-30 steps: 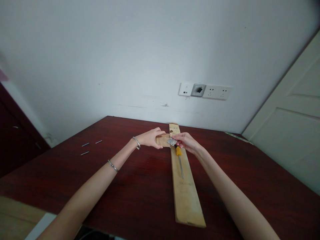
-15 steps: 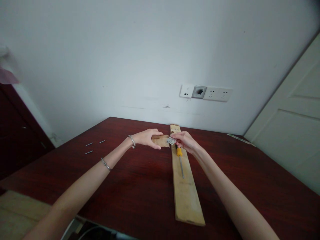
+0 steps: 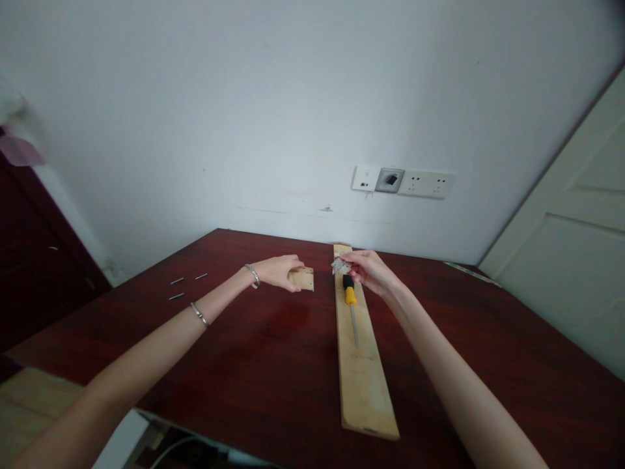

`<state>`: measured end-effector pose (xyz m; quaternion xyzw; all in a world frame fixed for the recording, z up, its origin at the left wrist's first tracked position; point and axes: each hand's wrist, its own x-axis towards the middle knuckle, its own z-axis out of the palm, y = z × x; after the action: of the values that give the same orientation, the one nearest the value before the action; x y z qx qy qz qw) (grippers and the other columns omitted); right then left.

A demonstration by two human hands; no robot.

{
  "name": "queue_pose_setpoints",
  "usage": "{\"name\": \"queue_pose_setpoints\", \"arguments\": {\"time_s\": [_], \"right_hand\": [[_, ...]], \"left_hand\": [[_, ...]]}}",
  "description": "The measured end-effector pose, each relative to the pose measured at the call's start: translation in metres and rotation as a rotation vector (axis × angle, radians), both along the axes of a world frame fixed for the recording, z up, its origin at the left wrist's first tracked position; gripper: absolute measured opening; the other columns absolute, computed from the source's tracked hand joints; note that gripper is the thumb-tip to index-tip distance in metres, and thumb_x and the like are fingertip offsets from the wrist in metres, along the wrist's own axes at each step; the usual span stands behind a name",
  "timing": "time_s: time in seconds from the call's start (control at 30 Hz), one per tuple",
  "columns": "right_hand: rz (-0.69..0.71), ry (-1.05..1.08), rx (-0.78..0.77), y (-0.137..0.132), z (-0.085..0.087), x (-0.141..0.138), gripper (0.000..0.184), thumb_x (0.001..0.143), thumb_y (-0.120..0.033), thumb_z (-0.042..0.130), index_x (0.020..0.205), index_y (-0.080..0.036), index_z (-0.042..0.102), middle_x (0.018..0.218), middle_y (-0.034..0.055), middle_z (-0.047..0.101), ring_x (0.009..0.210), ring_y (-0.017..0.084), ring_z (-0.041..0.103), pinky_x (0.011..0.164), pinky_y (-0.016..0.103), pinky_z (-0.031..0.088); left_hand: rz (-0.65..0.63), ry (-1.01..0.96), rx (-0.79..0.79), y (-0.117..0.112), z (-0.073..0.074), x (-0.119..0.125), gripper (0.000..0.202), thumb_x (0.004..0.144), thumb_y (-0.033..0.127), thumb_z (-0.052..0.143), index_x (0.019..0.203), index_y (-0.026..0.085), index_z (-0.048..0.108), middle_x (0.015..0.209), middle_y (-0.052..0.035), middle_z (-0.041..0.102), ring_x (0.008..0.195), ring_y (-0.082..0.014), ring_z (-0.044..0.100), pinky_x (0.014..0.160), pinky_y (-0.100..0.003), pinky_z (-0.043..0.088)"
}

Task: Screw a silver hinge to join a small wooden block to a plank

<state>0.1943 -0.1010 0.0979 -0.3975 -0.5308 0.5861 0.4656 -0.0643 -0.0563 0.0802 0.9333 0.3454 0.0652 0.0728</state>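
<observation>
My left hand (image 3: 277, 271) is closed round a small wooden block (image 3: 305, 279), whose right end sticks out past the fingers. Between thumb and fingers of my right hand (image 3: 371, 272) is a metal hinge (image 3: 340, 265), held over the far part of a long wooden board (image 3: 366, 384). A screwdriver (image 3: 350, 294) with a black and yellow handle lies lengthwise on that board, just below my right hand, its shaft pointing toward me. The block and the hinge are apart, with a strip of table and board between them.
Several screws or nails (image 3: 176, 281) lie at the left of the dark red table (image 3: 254, 371). Behind the table is a white wall with sockets (image 3: 427, 184). A white door (image 3: 576, 215) stands at the right, and a thin strip (image 3: 471, 273) lies by the table's right edge.
My left hand has closed round the wooden block and drawn it left, away from the board. The hinge in my right hand has shifted slightly right, and the screwdriver handle shows more.
</observation>
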Motion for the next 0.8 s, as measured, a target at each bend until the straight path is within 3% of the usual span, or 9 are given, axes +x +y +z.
{"name": "queue_pose_setpoints", "arguments": {"time_s": [0.1, 0.23, 0.43, 0.67, 0.8], "right_hand": [[0.006, -0.012, -0.009, -0.001, -0.003, -0.003, 0.022, 0.067, -0.029, 0.078, 0.059, -0.011, 0.068, 0.046, -0.0003, 0.059, 0.036, 0.003, 0.046, 0.031, 0.01, 0.037], [0.023, -0.035, -0.036, 0.0, -0.009, -0.008, 0.021, 0.069, -0.029, 0.077, 0.063, -0.01, 0.069, 0.05, 0.0, 0.061, 0.038, 0.002, 0.047, 0.032, 0.009, 0.039], [0.067, -0.064, -0.072, 0.002, -0.016, -0.012, 0.023, 0.07, -0.03, 0.076, 0.059, -0.011, 0.067, 0.051, 0.0004, 0.061, 0.038, 0.002, 0.046, 0.032, 0.009, 0.039], [0.084, -0.088, -0.089, 0.003, -0.02, -0.015, 0.021, 0.07, -0.03, 0.076, 0.063, -0.011, 0.069, 0.049, -0.0005, 0.059, 0.038, 0.003, 0.045, 0.033, 0.01, 0.042], [0.097, -0.095, -0.097, 0.003, -0.02, -0.015, 0.022, 0.072, -0.03, 0.075, 0.064, -0.011, 0.069, 0.052, 0.0008, 0.062, 0.038, 0.002, 0.046, 0.033, 0.01, 0.041]], "left_hand": [[0.093, 0.073, 0.021, 0.021, -0.01, -0.031, 0.059, 0.068, 0.05, 0.065, 0.115, 0.014, 0.061, 0.109, -0.0113, 0.055, 0.1, -0.0248, 0.05, 0.089, -0.033, 0.039], [0.339, 0.146, 0.024, 0.044, -0.026, -0.081, 0.077, 0.07, 0.066, 0.054, 0.125, 0.011, 0.057, 0.119, -0.0176, 0.049, 0.111, -0.032, 0.041, 0.093, -0.04, 0.037], [0.573, 0.231, -0.077, 0.058, -0.043, -0.138, 0.082, 0.07, 0.068, 0.051, 0.133, 0.015, 0.05, 0.125, -0.0202, 0.045, 0.115, -0.0348, 0.039, 0.093, -0.046, 0.037], [0.66, 0.3, -0.144, 0.059, -0.051, -0.161, 0.079, 0.068, 0.065, 0.054, 0.13, 0.016, 0.053, 0.128, -0.022, 0.045, 0.118, -0.0404, 0.037, 0.092, -0.053, 0.037], [0.618, 0.322, -0.165, 0.062, -0.055, -0.163, 0.075, 0.07, 0.062, 0.052, 0.125, 0.011, 0.056, 0.125, -0.0225, 0.046, 0.115, -0.0372, 0.041, 0.093, -0.046, 0.039]]}}
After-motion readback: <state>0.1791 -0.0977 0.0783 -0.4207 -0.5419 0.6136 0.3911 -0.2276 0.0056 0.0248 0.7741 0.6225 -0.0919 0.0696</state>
